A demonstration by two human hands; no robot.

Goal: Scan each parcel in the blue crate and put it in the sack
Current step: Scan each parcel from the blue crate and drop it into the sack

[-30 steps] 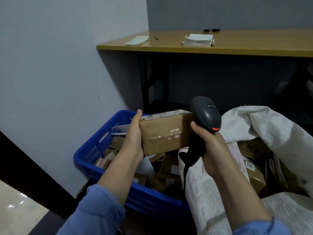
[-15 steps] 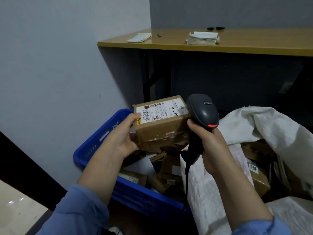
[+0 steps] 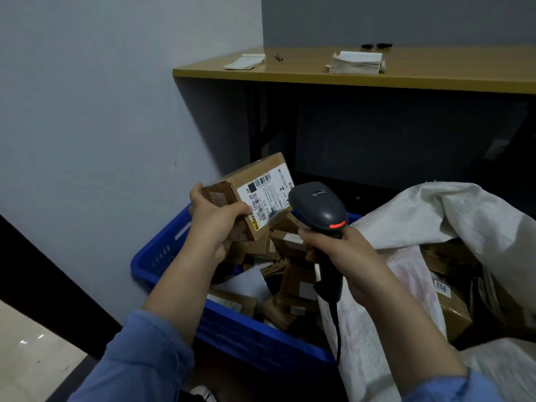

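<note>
My left hand (image 3: 216,224) grips a brown cardboard parcel (image 3: 255,181) by its near end, tilted so its white barcode label (image 3: 268,198) faces me. My right hand (image 3: 342,256) holds the black barcode scanner (image 3: 319,208) by its handle, its head just right of the label, a red light glowing on its back. Both are above the blue crate (image 3: 174,245), which holds several more cardboard parcels (image 3: 293,280). To the right lies the open white sack (image 3: 435,216) with boxes (image 3: 452,306) inside.
A wooden table (image 3: 435,76) stands behind, carrying a stack of papers (image 3: 356,62), a small notepad (image 3: 246,61) and a pen. A grey wall closes the left side. The scanner cable (image 3: 336,329) hangs down between crate and sack.
My left hand has turned the parcel from side-on to label-up and tilted it toward me, shifting its grip to the near end. The scanner head has stayed close beside the parcel.
</note>
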